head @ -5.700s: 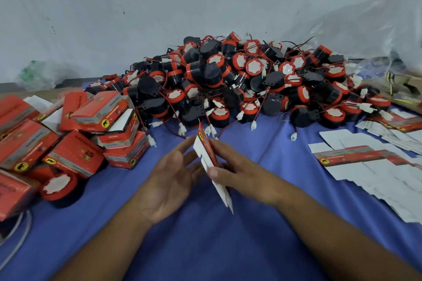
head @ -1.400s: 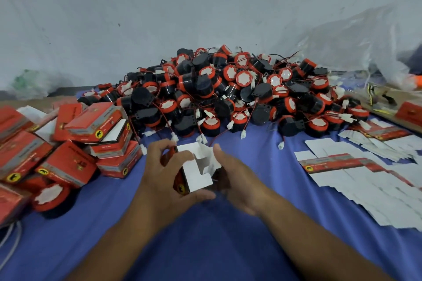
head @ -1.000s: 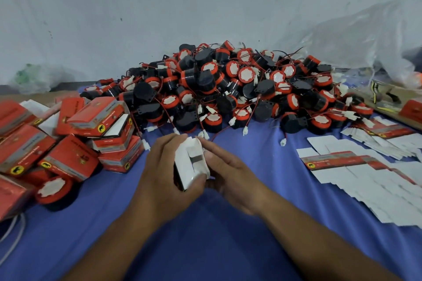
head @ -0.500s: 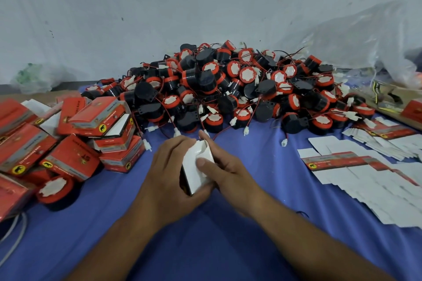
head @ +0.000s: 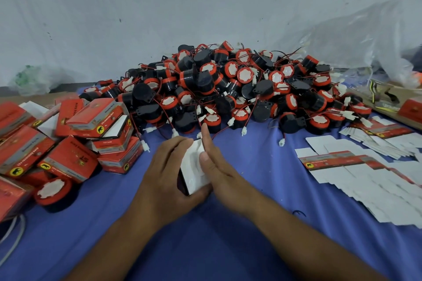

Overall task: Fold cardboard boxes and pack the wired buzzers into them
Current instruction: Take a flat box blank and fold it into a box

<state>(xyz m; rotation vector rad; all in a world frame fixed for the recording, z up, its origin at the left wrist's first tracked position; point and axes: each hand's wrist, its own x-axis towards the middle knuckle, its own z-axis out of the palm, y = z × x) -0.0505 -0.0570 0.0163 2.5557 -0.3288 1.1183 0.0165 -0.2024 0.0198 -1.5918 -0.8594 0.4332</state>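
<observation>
Just short of the buzzer heap (head: 228, 89), the left hand (head: 166, 173) curls around a small cardboard box (head: 194, 166). The right hand (head: 219, 166) presses straight fingers flat on the box's white end. A second ago those flaps stood open, so that end now looks closed and ready for filling. The white end faces up and right, and its long edge runs toward the heap.

Packing workshop: heaped buzzers (head: 228, 89), flat cartons (head: 365, 180).

Buzzer pile (head: 228, 89) behind folded boxes (head: 75, 139), flat blanks (head: 365, 178)
</observation>
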